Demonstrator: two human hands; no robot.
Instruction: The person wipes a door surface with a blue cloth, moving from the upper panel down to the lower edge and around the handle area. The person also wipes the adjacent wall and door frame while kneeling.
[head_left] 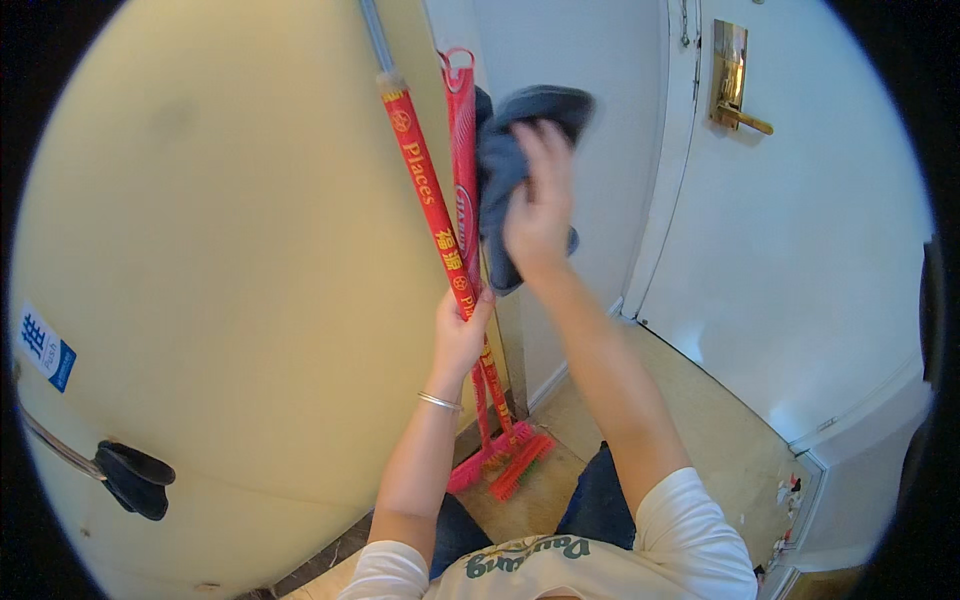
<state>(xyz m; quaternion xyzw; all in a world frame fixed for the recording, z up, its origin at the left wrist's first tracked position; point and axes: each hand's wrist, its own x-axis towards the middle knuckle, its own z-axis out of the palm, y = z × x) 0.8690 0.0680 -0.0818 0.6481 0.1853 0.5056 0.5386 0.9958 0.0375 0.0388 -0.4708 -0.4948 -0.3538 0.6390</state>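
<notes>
My left hand is closed around a red broom handle with gold markings and a bare metal upper end. Directly behind it stands a pink broom handle with a hanging loop; whether my fingers touch that one too is unclear. Down on the floor are the broom heads, a pink broom head and a red broom head. Beside the handles my right hand, smeared by motion, grips a dark blue-grey cloth. The cloth hangs bunched and partly covers the wall behind.
A cream door panel fills the left, with a sticker and a handle with a dark cover. To the right is a white door with a brass lever handle. Small litter lies at the floor's right edge.
</notes>
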